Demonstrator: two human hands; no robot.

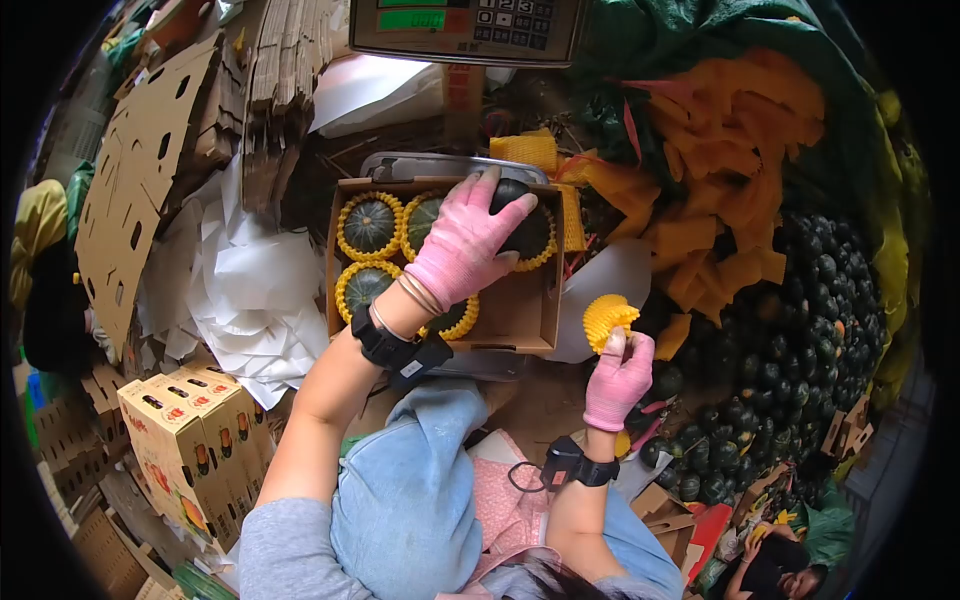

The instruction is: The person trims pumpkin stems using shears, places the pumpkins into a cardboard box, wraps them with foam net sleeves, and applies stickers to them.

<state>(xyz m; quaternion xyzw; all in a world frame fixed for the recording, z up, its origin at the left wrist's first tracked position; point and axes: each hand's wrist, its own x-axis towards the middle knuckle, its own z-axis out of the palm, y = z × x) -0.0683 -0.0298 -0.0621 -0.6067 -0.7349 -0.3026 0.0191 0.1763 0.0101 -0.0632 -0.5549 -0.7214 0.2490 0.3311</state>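
My left hand [470, 235], in a pink glove, reaches over an open cardboard box [545, 325]. Its fingers curl round a dark green squash [510, 194] at the box's upper right, and the palm hides part of it. Other squashes, such as this one [369, 225], sit in the box, each with a yellow foam net sleeve [343, 240] around it. To the right of the box my right hand [618, 378], also gloved in pink, pinches a loose yellow foam net [608, 320] between thumb and fingers. The box's lower right part shows bare cardboard.
A digital scale display [460, 25] stands beyond the box. Loose squashes [740, 410] are heaped on the right, below a pile of orange-yellow foam nets [740, 130]. White paper sheets [250, 290] and printed cartons [195, 440] lie left. Another person [775, 565] sits at lower right.
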